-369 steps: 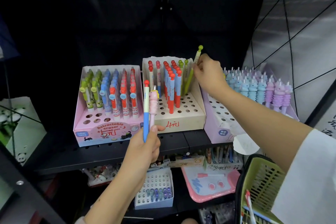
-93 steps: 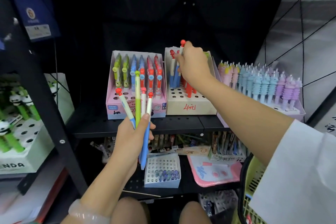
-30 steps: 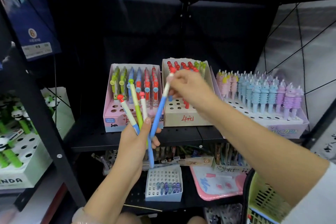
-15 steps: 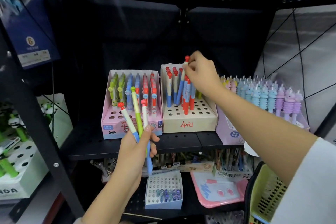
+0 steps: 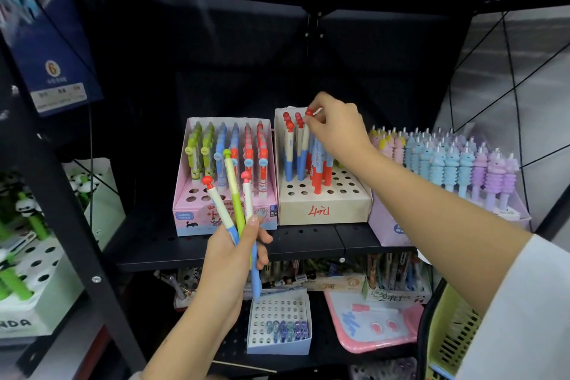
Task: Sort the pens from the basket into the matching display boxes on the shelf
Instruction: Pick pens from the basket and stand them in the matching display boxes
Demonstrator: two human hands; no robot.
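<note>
The right hand reaches over the beige display box in the middle of the shelf, its thumb and fingertips pinching the red-capped pen near its cap while the blue lower barrel stands among the pens already in the back rows. The pen's tip is hidden behind its neighbours, so it probably sits in a hole, though I cannot tell whether it is fully down. If the pinch lets go before the tip is seated, the pen may lean over and tip the closely packed blue and red pens beside it, or lie across the open holes in front. The wrist also hovers close to those upright pens, and a careless pull back could drag one out. The left hand holds a fan of three pens in front of the pink display box, fingers curled round their lower barrels; the grip looks loose, with one blue barrel hanging well below the palm, so one may slide out and fall toward the small white box on the lower shelf. The green-capped pen in that fan matches a different colour group, so sorting by cap alone risks a misplacement. The basket sits at the lower right, beneath the right sleeve.
</note>
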